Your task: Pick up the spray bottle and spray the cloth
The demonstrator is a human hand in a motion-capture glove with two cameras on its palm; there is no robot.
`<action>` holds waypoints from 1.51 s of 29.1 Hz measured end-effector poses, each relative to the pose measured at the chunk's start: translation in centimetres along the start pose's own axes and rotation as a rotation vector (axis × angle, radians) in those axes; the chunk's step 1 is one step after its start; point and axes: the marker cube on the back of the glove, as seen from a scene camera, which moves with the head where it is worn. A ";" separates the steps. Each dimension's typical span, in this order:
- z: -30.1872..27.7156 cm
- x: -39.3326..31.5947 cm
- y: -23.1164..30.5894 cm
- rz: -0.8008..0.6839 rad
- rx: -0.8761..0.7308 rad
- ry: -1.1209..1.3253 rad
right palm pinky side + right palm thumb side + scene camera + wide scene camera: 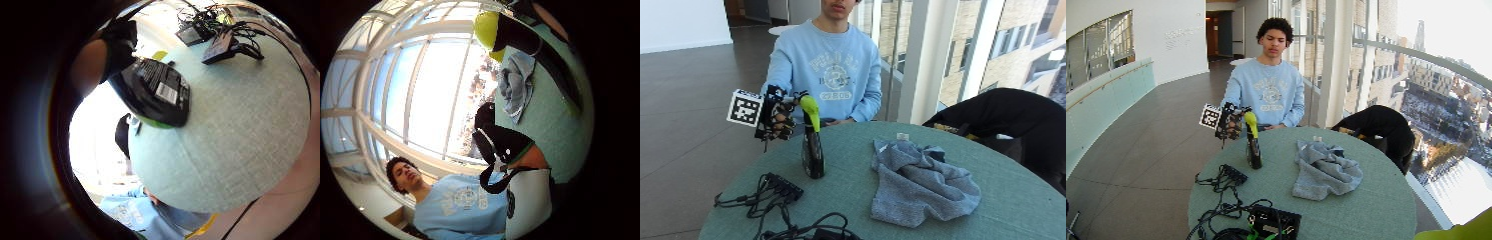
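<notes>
Round green table [1013,200]: bottle [813,150], cloth [919,182], cables [773,192].

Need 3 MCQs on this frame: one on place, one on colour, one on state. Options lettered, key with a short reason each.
1. Where does the spray bottle stand?
A. On the cloth
B. On the table, apart from the cloth
C. On the floor

2. What colour is the bottle's spray head?
A. Yellow-green
B. Red
C. White

3. What is the gloved right hand doing?
A. Lifting the bottle off the table
B. Pressing on the cloth
C. At the bottle's spray head, bottle not lifted

Key: 1 B, bare table shows between the bottle and the grey cloth. 2 A, the head is yellow-green above a black body. 3 C, the outside view shows the bottle upright on the tabletop with the hand up beside its head.
</notes>
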 end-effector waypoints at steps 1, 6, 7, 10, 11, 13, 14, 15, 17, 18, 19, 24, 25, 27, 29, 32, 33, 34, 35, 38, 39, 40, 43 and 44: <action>0.1 0.3 -0.4 0.006 0.007 -0.018; 0.9 1.9 -2.2 0.062 0.006 -0.043; 1.1 2.3 -2.5 0.063 0.003 -0.043; 1.9 3.2 -3.7 0.075 -0.006 -0.058; 2.2 3.4 -4.1 0.081 -0.008 -0.069; 2.8 3.8 -4.9 0.088 -0.012 -0.094; 3.1 4.0 -5.2 0.090 -0.016 -0.105; 3.3 4.2 -5.3 0.091 -0.021 -0.113; 3.9 4.5 -5.3 0.091 -0.035 -0.119; 4.2 4.6 -5.4 0.092 -0.041 -0.115; 4.5 4.8 -5.4 0.092 -0.047 -0.108; 5.8 5.3 -5.2 0.103 -0.046 -0.068; 5.9 5.4 -5.3 0.103 -0.036 -0.064; 6.0 5.3 -5.7 0.097 -0.005 -0.053; 6.0 5.1 -6.1 0.086 0.026 -0.037; 6.0 4.9 -6.3 0.068 0.042 -0.012; 6.0 4.8 -6.4 0.068 0.041 -0.006; 6.0 4.7 -6.5 0.070 0.038 0.001; 6.0 4.5 -6.6 0.072 0.034 0.007; 6.1 4.0 -6.8 0.072 0.013 0.031; 6.1 3.8 -6.8 0.072 0.000 0.040; 6.1 3.5 -6.8 0.074 -0.017 0.050; 6.0 2.2 -7.3 0.089 -0.103 0.089; 6.0 1.6 -7.7 0.099 -0.142 0.109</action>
